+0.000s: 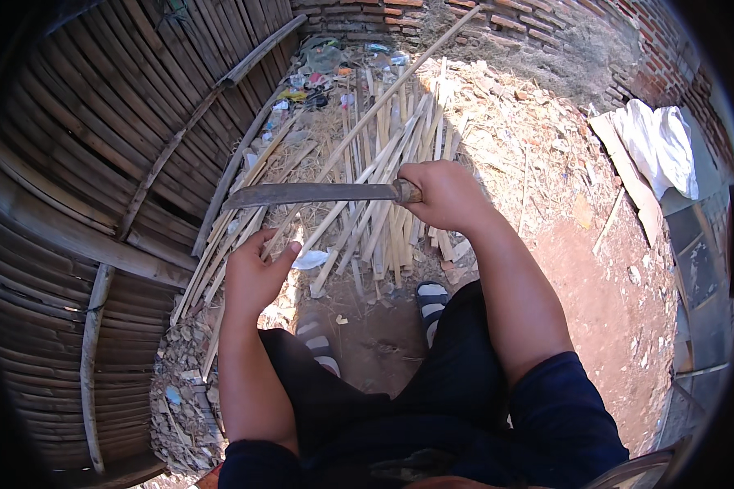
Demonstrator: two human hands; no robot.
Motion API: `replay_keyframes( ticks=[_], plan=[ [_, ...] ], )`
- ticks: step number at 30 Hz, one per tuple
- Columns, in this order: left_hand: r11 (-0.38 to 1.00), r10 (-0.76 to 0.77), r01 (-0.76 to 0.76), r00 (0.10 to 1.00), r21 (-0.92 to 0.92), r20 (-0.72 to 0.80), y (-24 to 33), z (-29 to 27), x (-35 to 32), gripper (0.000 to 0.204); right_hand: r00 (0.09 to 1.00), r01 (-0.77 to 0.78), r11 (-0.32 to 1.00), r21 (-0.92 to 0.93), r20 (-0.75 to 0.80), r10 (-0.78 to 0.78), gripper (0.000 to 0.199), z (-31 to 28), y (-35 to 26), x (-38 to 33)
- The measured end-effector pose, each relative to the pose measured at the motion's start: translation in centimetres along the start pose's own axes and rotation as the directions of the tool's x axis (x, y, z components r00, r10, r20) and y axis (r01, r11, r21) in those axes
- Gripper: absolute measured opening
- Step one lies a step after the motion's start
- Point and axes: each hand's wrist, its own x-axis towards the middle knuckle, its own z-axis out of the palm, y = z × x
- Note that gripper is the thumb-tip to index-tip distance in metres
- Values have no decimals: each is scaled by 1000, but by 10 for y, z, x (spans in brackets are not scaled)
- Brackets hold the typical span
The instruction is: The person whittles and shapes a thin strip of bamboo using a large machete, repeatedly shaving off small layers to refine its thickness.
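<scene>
My right hand (447,196) is wrapped round the wooden handle of a machete (318,193). Its long dark blade points left, level across the view, above my left hand (257,273). Between the thumb and fingers of that hand is the near end of a long bamboo strip (400,81). The strip slants away to the far right, passing under the blade and over a pile of pale split bamboo strips (383,232) on the ground. The lower end of the held strip is hidden by my hand.
A bamboo-slat wall (155,106) stands close on the left, with more strips leaning along its foot. A brick wall (530,24) closes the far side. Litter (318,73) lies in the far left corner. At the right are a white sack (656,143) and a flat board (628,175).
</scene>
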Motion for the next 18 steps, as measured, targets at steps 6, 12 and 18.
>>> replay_keyframes(
  ticks=[6, 12, 18],
  plan=[
    [999, -40, 41, 989, 0, 139, 8, -7, -1, 56, 909, -272, 950, 153, -284, 306, 30, 2, 57, 0],
    [981, 31, 23, 962, -191, 273, -6, -1, 2, 60, 994, -28, 1000, 13, -101, 29, 21, 6, 9, -7],
    [993, -1, 35, 958, -114, 286, -5, -12, -3, 59, 998, -22, 999, 34, -53, 24, 17, 8, 7, 6]
  ],
)
